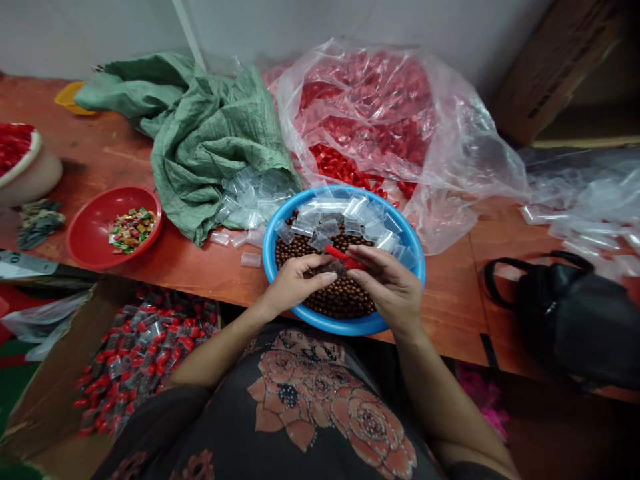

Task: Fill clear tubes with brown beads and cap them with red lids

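My left hand [293, 285] is closed in a pinch on a small clear plastic container [337, 267] that looks filled with dark balls. My right hand [395, 285] grips a red plastic cap [354, 262] at the container's right end; whether the two are joined is hard to tell. Both hands are over a blue basin [345, 327]. Inside it lie many round brown balls [340, 303], with loose clear containers [320, 212] heaped on top toward the far side.
Behind the basin sits a clear bag [370, 113] of red caps. Left are a green cloth sack [210, 133], a red bowl [83, 233] of wrapped sweets and a white tub [37, 177]. A carton below holds filled red-capped containers [145, 353]. A black bag [575, 320] lies right.
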A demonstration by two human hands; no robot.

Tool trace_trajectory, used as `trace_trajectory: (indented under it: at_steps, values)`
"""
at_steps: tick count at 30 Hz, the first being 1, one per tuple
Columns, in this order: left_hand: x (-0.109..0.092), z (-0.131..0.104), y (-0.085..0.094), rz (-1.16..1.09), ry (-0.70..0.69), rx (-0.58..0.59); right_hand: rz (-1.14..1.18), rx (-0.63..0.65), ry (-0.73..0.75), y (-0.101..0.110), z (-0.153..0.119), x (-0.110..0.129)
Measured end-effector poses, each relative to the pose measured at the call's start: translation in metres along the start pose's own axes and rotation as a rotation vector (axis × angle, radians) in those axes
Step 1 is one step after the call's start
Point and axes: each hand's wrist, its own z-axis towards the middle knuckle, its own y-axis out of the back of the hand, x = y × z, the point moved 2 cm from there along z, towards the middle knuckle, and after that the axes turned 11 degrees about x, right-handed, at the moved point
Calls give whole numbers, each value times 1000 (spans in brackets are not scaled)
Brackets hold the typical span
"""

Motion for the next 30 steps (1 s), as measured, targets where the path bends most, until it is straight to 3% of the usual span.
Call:
trace_trajectory:
  at_steps: [4,8,13,15,18,24,30]
  values:
    - [-1,0,-2,29,-32,19,55,75,-2,-6,-6,-3]
    - [5,0,-5,30,-30,-33,-225,187,101,-11,-12,0]
    - [9,-1,-5,23,-37,-70,-428,200,225,-16,-14,2]
    - [7,-2,-5,30,-44,-47,-396,205,224,-15,-15,2]
    - [3,-3,-5,60,-58,-14,-202,185,91,-13,-16,3]
    - [2,-3,-7,168,-143,-39,166,-28,-126,-19,-21,5]
    - [1,-4,-7,163,-148,-13,-31,-16,-2,-22,-26,0]
